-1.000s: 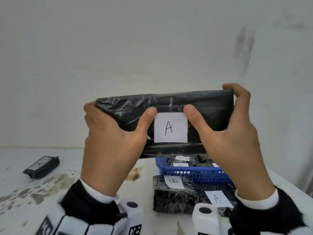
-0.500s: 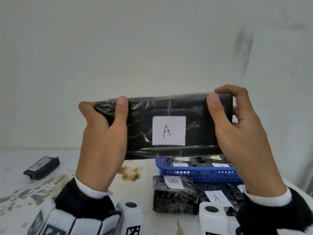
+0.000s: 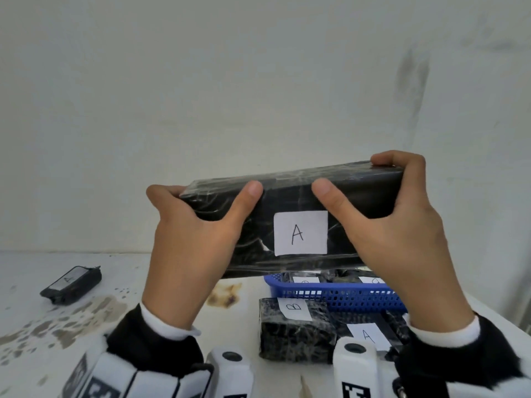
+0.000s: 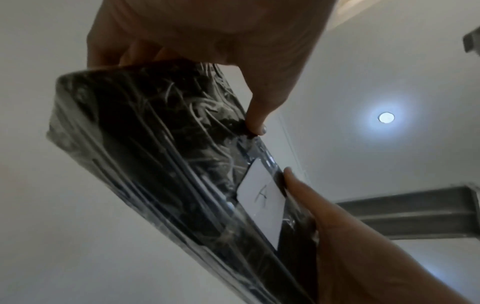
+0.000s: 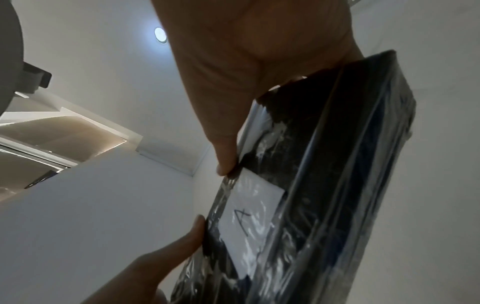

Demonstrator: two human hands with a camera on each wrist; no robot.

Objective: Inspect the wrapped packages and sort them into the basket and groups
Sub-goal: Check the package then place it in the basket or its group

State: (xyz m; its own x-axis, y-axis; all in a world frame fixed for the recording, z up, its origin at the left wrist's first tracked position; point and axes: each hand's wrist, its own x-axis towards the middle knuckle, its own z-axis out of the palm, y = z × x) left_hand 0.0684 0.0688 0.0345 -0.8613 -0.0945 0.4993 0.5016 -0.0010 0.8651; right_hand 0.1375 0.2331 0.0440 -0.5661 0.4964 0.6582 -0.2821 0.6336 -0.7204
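You hold a black package with a white label; the basket is blue, the worktop white, brown-stained.

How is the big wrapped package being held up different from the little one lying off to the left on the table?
The held package is long and large; the small package is much shorter. The held package is up in the air, gripped by the left hand and right hand, while the small package lies alone on the table. The held package's label faces the camera; the small package's faces up. Both are black, plastic-wrapped, with a white label marked A.
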